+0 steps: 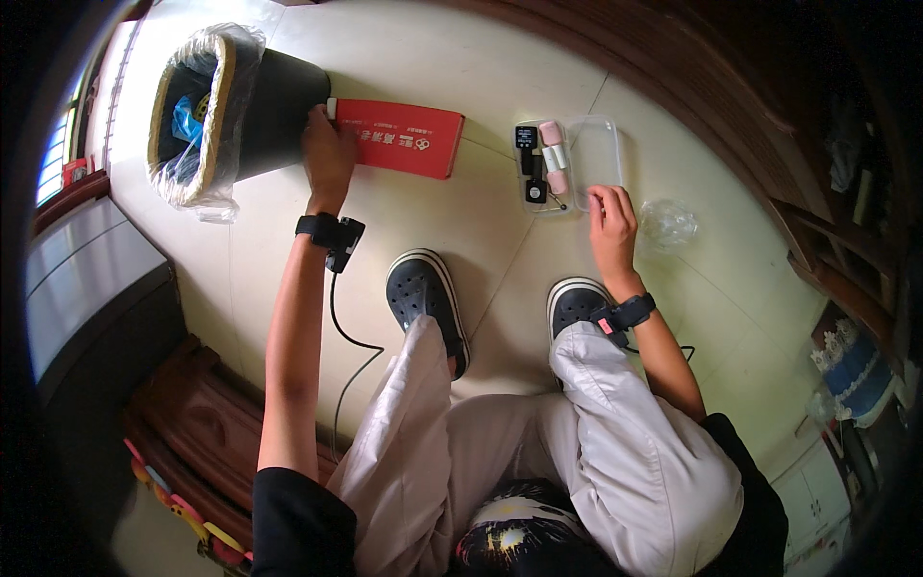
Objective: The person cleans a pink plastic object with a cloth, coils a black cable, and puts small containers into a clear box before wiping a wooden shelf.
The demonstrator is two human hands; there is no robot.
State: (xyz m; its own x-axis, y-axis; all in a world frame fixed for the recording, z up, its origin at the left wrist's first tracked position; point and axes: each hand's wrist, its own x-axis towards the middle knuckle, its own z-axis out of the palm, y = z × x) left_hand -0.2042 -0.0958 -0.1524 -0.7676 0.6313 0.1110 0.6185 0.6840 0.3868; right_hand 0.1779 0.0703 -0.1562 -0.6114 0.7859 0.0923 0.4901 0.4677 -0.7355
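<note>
My left hand (330, 155) is at the left end of a flat red box (404, 141) bearing white writing. A small white thing (332, 108) shows by its fingertips; whether the fingers grip anything is hidden. My right hand (613, 223) has its thumb and forefinger close together at the near edge of a clear plastic lid (597, 151). I cannot tell whether it pinches something. Left of the lid, its clear plastic case (567, 202) lies on the floor, holding black devices (528, 148), pink-and-white pieces (551, 133) and a short black cable (561, 205).
A dark bin (281, 108), lined with a clear bag, lies on its side at the upper left. Crumpled clear plastic (668, 225) is right of my right hand. My clogs (425, 296) are on the tiled floor (497, 231). Dark wooden furniture (721, 79) borders the upper right.
</note>
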